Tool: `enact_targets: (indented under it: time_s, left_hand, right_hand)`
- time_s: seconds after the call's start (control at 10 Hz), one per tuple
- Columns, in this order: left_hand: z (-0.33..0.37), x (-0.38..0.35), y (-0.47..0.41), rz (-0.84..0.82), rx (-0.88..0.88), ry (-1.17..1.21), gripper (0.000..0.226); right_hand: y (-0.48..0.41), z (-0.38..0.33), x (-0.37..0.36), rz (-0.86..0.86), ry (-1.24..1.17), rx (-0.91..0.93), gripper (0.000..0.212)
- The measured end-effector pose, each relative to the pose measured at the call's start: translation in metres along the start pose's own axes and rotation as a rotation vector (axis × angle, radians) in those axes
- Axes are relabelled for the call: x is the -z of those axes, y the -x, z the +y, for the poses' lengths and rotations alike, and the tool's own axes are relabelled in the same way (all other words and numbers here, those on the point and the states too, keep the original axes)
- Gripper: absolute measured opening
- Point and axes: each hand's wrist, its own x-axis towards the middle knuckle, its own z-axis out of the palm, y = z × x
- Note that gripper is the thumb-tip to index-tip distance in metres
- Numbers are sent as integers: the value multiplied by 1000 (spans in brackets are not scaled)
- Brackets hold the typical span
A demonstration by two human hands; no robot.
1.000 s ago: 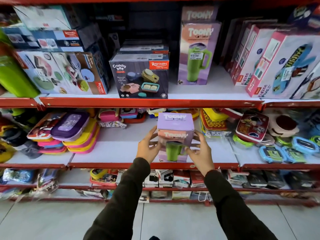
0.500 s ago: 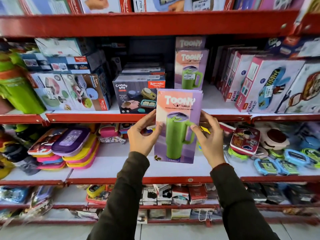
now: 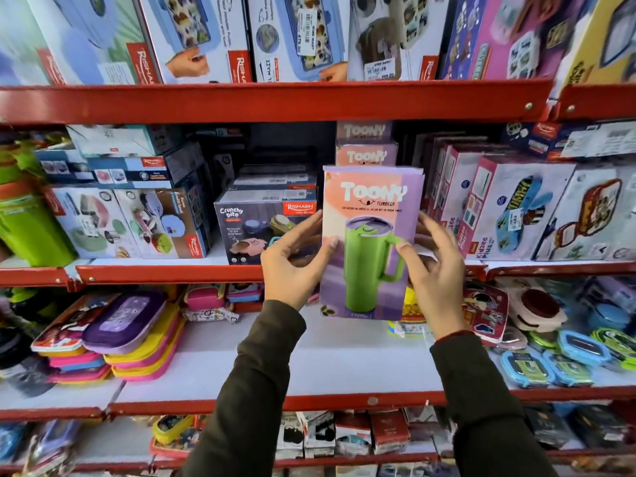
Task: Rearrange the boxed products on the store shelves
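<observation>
A tall purple and orange Toony tumbler box [image 3: 370, 242] with a green mug printed on it stands upright in the air in front of the middle shelf. My left hand [image 3: 292, 259] grips its left side and my right hand [image 3: 435, 266] grips its right side. Behind it on the middle shelf stand two more Toony boxes [image 3: 366, 146], one stacked on the other, mostly hidden by the held box. A dark Crunchy Bite box [image 3: 254, 228] sits just left of the held box.
Red shelf edges [image 3: 275, 101] run across above and below. Kidzee boxes [image 3: 509, 208] crowd the right of the middle shelf, Rishabh boxes [image 3: 130, 222] the left. On the lower shelf [image 3: 309, 366] lie stacked lunch boxes [image 3: 130, 332] and blue containers [image 3: 550, 363].
Both hands lifted the Toony box from the lower shelf up to the middle shelf level, turning its front face toward me. The view tilted upward.
</observation>
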Motion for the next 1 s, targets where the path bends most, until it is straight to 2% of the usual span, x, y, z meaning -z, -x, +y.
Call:
enact_targets:
  time_s: [0.2, 0.3, 0.4, 0.6, 0.7, 0.9, 1.0]
  left_hand:
    - [-11, -25, -30, -34, -72, -61, 49]
    - [-30, -37, -47, -67, -11, -138, 48]
    - [-38, -64, -92, -24, -37, -195, 46]
    - [-60, -70, -84, -10, 127, -338, 46]
    - [-66, -72, -85, 3, 142, -378, 45]
    - [-61, -75, -79, 24, 168, -386, 53]
    - [-45, -73, -71, 95, 124, -280, 58]
  right_hand:
    - [-35, 4, 7, -57, 76, 17, 53]
    - [-48, 19, 0, -92, 126, -40, 55]
    - [-102, 24, -6, -108, 130, -2, 57]
    - [-97, 52, -17, -137, 269, -79, 59]
    - [-99, 60, -20, -120, 283, -95, 59]
    - [-95, 63, -21, -95, 282, -68, 60]
    - [-90, 51, -21, -36, 231, 9, 55]
